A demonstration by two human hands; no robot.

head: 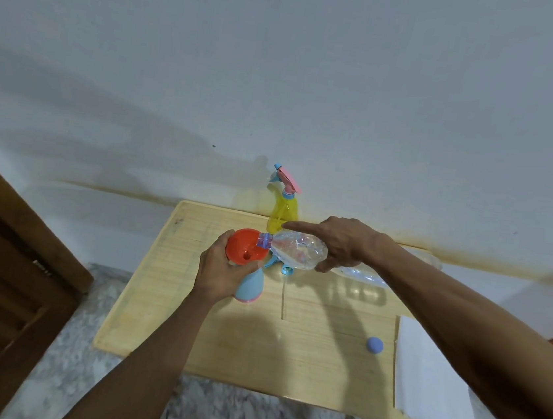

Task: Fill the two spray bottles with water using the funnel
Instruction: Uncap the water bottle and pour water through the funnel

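A light blue spray bottle stands on the wooden table without its sprayer, an orange funnel set in its neck. My left hand is wrapped around the bottle's neck just under the funnel. My right hand grips a clear plastic water bottle, tipped sideways with its mouth in the funnel. A yellow spray bottle with a pink and blue sprayer stands at the table's far edge by the wall. A blue sprayer head with its tube lies behind the funnel.
A blue bottle cap lies right of centre on the table. A white sheet covers the table's right end. Another clear plastic bottle lies under my right forearm. A dark wooden door stands to the left.
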